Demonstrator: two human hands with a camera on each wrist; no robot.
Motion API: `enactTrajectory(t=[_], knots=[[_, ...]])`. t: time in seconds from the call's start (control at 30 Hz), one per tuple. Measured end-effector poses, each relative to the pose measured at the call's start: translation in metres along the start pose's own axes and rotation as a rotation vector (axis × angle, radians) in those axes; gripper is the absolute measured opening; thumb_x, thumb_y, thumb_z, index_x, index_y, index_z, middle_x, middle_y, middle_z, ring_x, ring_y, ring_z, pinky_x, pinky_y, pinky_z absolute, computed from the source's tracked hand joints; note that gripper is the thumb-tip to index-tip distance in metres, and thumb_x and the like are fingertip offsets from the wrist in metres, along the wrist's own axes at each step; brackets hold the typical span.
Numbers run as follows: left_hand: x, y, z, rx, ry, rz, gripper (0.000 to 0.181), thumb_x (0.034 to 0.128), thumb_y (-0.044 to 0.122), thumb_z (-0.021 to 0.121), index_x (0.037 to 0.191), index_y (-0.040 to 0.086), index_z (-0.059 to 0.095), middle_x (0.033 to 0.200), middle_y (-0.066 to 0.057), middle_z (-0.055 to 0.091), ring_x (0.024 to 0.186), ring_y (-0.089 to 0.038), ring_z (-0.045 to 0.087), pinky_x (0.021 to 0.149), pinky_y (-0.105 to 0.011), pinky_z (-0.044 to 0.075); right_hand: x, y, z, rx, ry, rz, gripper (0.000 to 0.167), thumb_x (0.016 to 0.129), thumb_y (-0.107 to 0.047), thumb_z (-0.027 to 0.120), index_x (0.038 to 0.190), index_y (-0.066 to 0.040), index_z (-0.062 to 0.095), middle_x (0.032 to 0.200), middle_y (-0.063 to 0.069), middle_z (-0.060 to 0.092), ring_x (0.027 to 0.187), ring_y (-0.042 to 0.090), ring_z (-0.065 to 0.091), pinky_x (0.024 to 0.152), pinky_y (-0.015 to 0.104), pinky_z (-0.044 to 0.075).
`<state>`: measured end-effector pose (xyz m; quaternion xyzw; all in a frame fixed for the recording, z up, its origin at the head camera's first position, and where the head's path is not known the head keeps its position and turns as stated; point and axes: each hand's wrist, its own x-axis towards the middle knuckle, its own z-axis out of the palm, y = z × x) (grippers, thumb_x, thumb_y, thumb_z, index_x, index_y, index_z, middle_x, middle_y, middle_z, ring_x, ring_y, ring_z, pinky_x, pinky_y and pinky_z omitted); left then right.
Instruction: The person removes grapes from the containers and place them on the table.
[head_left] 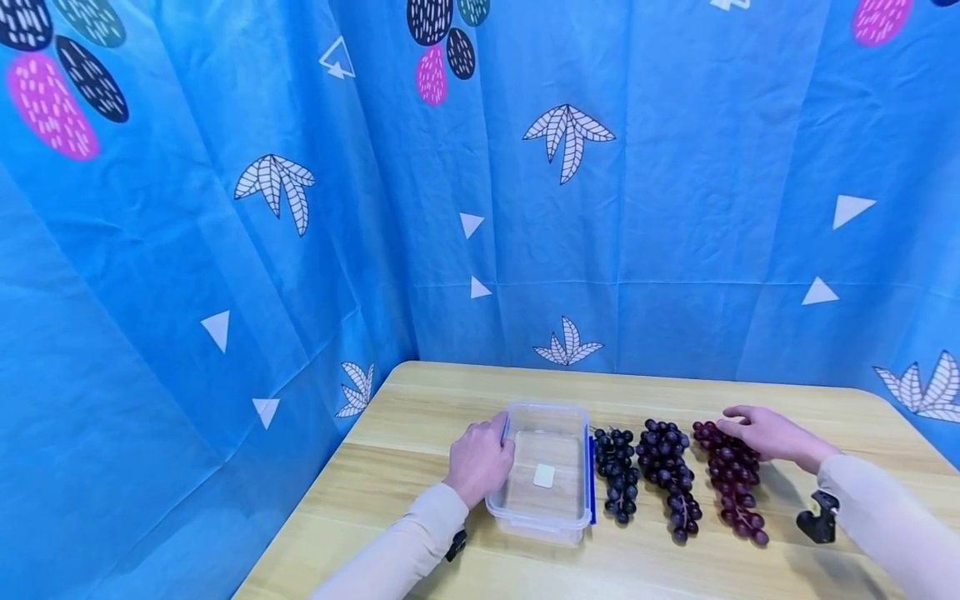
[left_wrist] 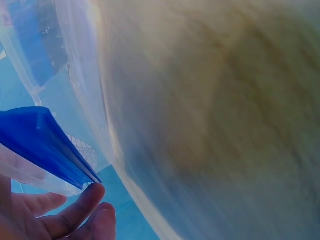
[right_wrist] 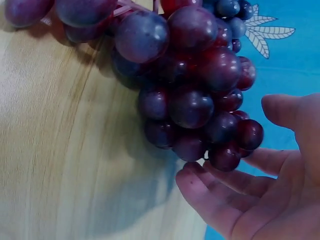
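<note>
A clear plastic food container [head_left: 536, 521] with blue clips stands on the table. My left hand [head_left: 482, 458] grips its left side, the thumb at the rim. In the left wrist view, fingertips [left_wrist: 95, 192] touch the lower edge of a blue clip [left_wrist: 45, 145] that sticks outward. To the right, my right hand [head_left: 772, 432] is at the far end of a reddish grape bunch [head_left: 731, 467]. In the right wrist view the thumb stands apart from the grapes [right_wrist: 190, 107], and the fingers lie beside and under the bunch's end, not closed round it.
Between the container and the reddish bunch lie a dark grape bunch [head_left: 618, 475] and a purple one [head_left: 666, 467], side by side. A blue patterned curtain [head_left: 555, 233] hangs behind the wooden table [head_left: 450, 387] and along its left.
</note>
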<state>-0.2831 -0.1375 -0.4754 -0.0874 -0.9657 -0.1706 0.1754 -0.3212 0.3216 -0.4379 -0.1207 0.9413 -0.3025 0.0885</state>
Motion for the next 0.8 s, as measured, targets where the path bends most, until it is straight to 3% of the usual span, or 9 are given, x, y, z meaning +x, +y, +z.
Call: enactTrajectory(t=[0.2,0.33,0.67,0.8], knots=[[0.003,0.001,0.001,0.0,-0.006,0.009,0.049,0.0967,0.031,0.05,0.142,0.014,0.057,0.116,-0.013,0.072,0.101,-0.03,0.068,0.071,-0.048,0.059,-0.009,-0.005,-0.003,-0.134,0.093,-0.064,0.067,0.105,-0.04,0.05,0.139,0.018,0.044,0.126,0.044,0.055,0.111,0.056,0.058,0.088,0.06,0.052],[0.004,0.002,0.002,-0.002,-0.013,0.014,0.049,0.0968,0.031,0.05,0.142,0.014,0.057,0.119,-0.012,0.072,0.104,-0.03,0.068,0.074,-0.049,0.059,-0.017,-0.015,0.001,-0.205,0.183,-0.138,0.064,0.103,-0.04,0.054,0.136,0.016,0.049,0.129,0.043,0.053,0.115,0.059,0.054,0.092,0.066,0.047],[0.004,0.0,-0.002,-0.049,-0.061,-0.018,0.054,0.0947,0.035,0.057,0.144,0.011,0.055,0.123,-0.015,0.069,0.104,-0.03,0.066,0.075,-0.048,0.058,-0.029,-0.059,0.015,-0.278,0.3,-0.259,0.058,0.098,-0.043,0.062,0.133,0.002,0.06,0.134,0.03,0.059,0.114,0.047,0.062,0.096,0.065,0.047],[0.001,-0.001,-0.009,-0.043,-0.073,-0.018,0.061,0.094,0.04,0.058,0.147,0.012,0.052,0.129,-0.015,0.067,0.112,-0.032,0.064,0.087,-0.051,0.055,-0.033,-0.082,0.022,-0.298,0.32,-0.326,0.053,0.096,-0.047,0.063,0.13,-0.006,0.064,0.134,0.022,0.062,0.119,0.044,0.06,0.098,0.063,0.047]])
